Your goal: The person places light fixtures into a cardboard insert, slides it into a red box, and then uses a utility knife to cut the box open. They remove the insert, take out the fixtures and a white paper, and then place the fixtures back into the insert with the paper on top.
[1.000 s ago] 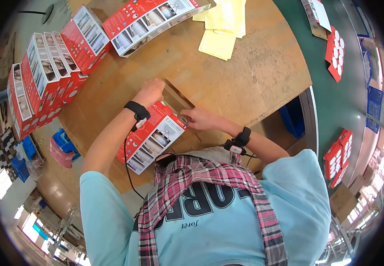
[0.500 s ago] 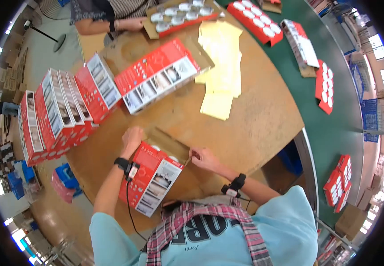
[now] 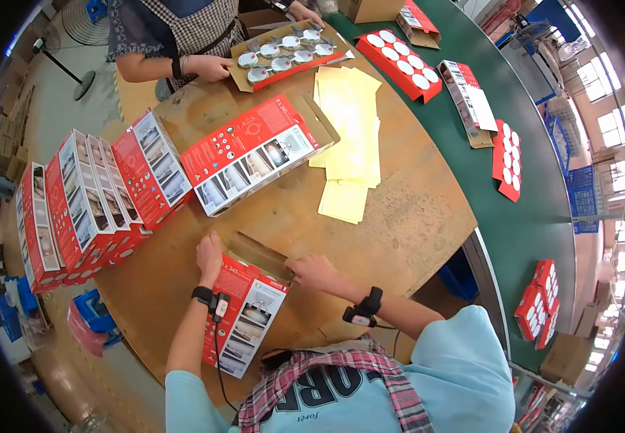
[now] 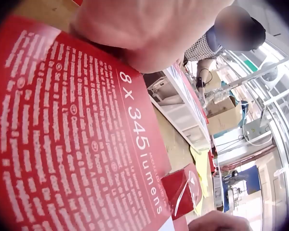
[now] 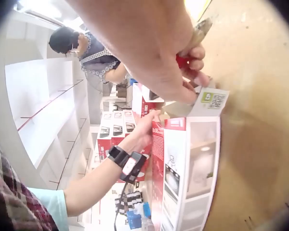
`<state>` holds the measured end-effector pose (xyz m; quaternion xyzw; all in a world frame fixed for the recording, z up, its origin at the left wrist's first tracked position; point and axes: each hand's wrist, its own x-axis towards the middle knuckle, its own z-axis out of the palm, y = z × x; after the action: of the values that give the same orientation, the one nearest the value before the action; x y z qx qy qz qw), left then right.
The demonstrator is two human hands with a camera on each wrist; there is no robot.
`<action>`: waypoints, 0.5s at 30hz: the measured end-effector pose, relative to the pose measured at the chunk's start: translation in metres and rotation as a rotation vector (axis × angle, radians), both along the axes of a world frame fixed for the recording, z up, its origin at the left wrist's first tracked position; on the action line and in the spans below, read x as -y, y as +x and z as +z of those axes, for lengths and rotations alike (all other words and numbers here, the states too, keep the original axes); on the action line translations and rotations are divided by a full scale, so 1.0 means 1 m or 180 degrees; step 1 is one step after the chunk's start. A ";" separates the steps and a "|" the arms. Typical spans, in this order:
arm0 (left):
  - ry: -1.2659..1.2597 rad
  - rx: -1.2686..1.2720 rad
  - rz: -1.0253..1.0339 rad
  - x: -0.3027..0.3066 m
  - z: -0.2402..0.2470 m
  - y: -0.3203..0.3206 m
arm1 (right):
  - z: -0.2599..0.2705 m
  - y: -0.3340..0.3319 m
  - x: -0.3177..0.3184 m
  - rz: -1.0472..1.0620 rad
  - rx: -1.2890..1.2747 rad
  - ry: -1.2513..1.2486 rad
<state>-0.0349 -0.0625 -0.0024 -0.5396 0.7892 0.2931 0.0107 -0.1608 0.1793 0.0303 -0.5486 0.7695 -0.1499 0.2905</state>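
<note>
A red and white printed carton [image 3: 244, 317] lies on the wooden table in front of me, its far end open with a brown flap [image 3: 258, 250] standing out. My left hand [image 3: 210, 258] grips the carton's far left corner; in the left wrist view its palm sits over the edge beside the "8 x 345 lumens" print. At the far right corner, my right hand [image 3: 312, 274] has its fingers curled at the opening. The right wrist view has these fingers pinching the cardboard by a small white end flap [image 5: 213, 101] with a QR code. White round lamps show partly inside.
Red cartons [image 3: 81, 195] stand in a row at left, and another open carton [image 3: 258, 151] lies beyond. Yellow sheets [image 3: 348, 144] are at its right. Across the table, a person holds a tray of lamps [image 3: 283, 54]. A green conveyor [image 3: 464, 108] carries lamp packs.
The head view has tilted up, bringing the other person and lamp tray into sight. The carton has turned slightly, and my right hand has come closer over its far right corner.
</note>
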 end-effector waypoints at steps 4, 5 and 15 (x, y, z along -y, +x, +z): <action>-0.0051 -0.0147 0.0025 -0.002 -0.004 0.002 | 0.006 0.001 0.027 0.0762 -0.0138 0.0563; -0.0030 -0.0139 0.0041 -0.004 -0.003 0.003 | 0.009 0.004 0.033 0.0851 -0.0164 0.0590; 0.0027 -0.0612 0.0078 0.002 -0.023 0.015 | -0.036 0.012 0.001 -0.0211 0.0927 -0.0180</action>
<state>-0.0198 -0.0650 -0.0258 -0.5186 0.7786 0.3470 -0.0664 -0.1484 0.1778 -0.0053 -0.5034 0.7324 -0.2589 0.3783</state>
